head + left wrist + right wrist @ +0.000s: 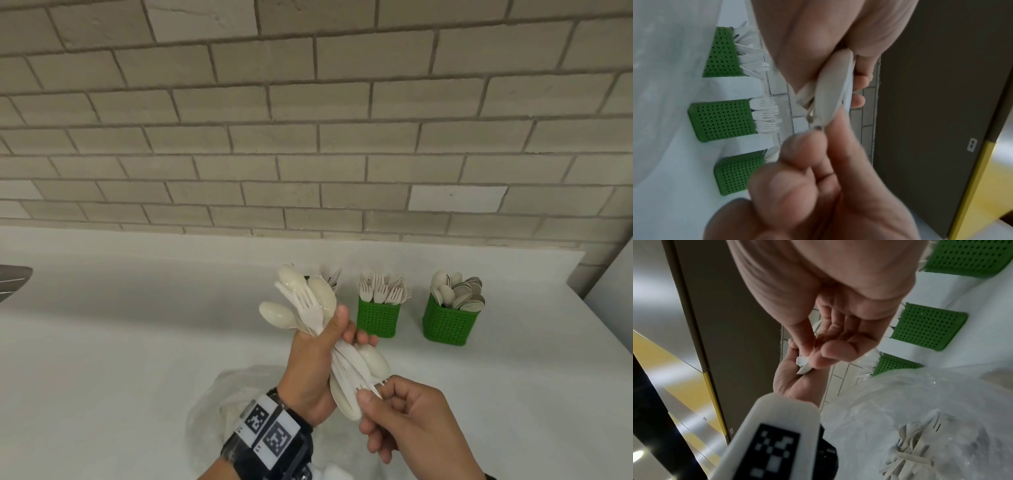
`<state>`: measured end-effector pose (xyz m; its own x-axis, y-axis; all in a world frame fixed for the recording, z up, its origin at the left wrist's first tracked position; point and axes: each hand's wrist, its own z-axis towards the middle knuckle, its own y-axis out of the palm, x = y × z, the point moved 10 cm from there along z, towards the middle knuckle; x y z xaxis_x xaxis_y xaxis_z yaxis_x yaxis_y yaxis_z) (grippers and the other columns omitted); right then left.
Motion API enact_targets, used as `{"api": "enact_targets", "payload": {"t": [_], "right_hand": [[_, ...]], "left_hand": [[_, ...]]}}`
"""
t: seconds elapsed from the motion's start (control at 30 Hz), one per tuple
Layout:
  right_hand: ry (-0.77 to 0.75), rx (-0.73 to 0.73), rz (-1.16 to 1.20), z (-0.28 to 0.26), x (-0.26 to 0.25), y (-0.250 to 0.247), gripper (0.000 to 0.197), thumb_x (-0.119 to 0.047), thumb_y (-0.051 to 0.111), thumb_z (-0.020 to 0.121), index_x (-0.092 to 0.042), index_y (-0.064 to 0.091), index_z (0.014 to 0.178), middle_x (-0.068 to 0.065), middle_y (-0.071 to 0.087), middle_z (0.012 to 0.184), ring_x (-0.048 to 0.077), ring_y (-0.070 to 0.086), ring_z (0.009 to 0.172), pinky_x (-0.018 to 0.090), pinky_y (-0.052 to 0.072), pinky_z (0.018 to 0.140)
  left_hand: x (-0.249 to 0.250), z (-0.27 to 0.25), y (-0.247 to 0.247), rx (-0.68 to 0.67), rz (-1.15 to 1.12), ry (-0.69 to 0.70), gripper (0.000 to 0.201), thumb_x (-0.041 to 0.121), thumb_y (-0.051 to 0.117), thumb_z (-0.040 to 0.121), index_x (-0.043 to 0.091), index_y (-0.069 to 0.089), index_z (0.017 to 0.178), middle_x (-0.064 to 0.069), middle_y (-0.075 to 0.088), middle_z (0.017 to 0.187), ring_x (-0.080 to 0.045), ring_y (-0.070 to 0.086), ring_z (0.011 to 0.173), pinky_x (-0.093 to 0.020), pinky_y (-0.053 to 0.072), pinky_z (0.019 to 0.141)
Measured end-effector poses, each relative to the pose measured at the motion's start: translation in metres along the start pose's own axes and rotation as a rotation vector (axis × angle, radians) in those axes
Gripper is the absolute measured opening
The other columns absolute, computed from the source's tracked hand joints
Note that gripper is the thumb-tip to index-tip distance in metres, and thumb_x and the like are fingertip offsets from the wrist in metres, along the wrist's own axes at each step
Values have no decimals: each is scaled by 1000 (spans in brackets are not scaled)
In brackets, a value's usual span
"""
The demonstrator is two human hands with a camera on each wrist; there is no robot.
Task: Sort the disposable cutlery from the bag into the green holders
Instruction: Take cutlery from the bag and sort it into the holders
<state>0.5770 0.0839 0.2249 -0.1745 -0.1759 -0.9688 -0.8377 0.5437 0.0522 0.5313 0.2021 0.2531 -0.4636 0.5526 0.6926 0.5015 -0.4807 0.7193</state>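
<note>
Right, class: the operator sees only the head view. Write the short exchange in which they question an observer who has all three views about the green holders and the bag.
Operator: I can make out two green holders, forks and spoons. Is there a third?
Observer: Yes. The left wrist view shows a third holder in line with the fork holder, filled with flat pointed pieces, apparently knives. For you it sits mostly behind the bundle in the left hand.
Operator: Is the bag finished?
Observer: No. The right wrist view shows cutlery lying inside the bag.
</note>
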Motion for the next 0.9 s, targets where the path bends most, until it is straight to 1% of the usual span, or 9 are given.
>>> {"api": "enact_targets", "payload": {"t": [0.1,0.2,0.3,0.37,0.43,0.53,0.6,0.7,0.9], "right_hand": [[14,7,27,-1,2,2,27,-15,73,82,10,62,77,25,67,64,27,55,45,28,42,43],[-3,46,-24,-3,3,-1,27,-21,75,80,3,63,76,19,67,63,26,55,46,30,42,46],[-149,271,-194,-8,-9,-28,23,-23,84,71,-22,61,71,2,60,62,17,52,49,32,44,50],[-282,341,-299,-14,-26,-33,29,-21,86,67,-31,61,75,-2,58,69,10,50,52,29,46,54],[-408,292,-380,-15,-43,-24,28,-18,86,68,-33,64,78,-4,57,72,11,51,55,24,46,55],[-478,239,-503,-12,-55,-12,25,-21,84,72,-36,65,78,-6,55,75,13,51,56,14,41,55],[-460,216,-506,-7,-54,-10,24,-18,83,73,-33,64,75,-7,55,75,10,50,55,12,39,55],[-414,160,-475,-3,-49,-6,25,-12,81,74,-28,63,72,-8,55,72,7,49,57,12,39,56],[-299,108,-520,-10,-34,-9,20,-16,78,77,-28,63,71,-8,61,60,6,51,50,15,43,54]], "left_hand": [[-2,-1,2,-33,34,9,37,35,77,80,11,53,66,-3,45,60,-20,58,62,-39,55,81],[0,-1,0,-36,30,36,45,46,84,69,14,53,67,-2,39,60,-17,50,57,-39,55,79],[-1,-1,-2,-29,17,30,48,48,87,65,14,52,68,-2,38,61,-16,48,56,-38,55,78],[-3,-1,-2,-31,29,15,47,47,87,64,13,56,68,-3,44,63,-19,56,62,-39,55,79],[-9,-4,2,-49,59,-28,42,49,84,67,12,63,69,-7,57,70,-25,65,78,-41,55,83],[-14,-8,11,-67,102,-73,33,41,60,88,17,70,67,-9,70,81,-26,67,89,-48,51,93],[-14,-8,11,-62,91,-92,35,34,52,92,15,69,67,-11,69,79,-26,67,85,-48,50,91],[-14,-8,6,-48,80,-106,33,32,55,94,10,63,71,-12,61,74,-27,65,78,-44,55,80],[-10,-6,-14,130,-61,-99,30,36,62,87,14,50,71,-3,38,61,-16,49,57,-43,55,81]]}}
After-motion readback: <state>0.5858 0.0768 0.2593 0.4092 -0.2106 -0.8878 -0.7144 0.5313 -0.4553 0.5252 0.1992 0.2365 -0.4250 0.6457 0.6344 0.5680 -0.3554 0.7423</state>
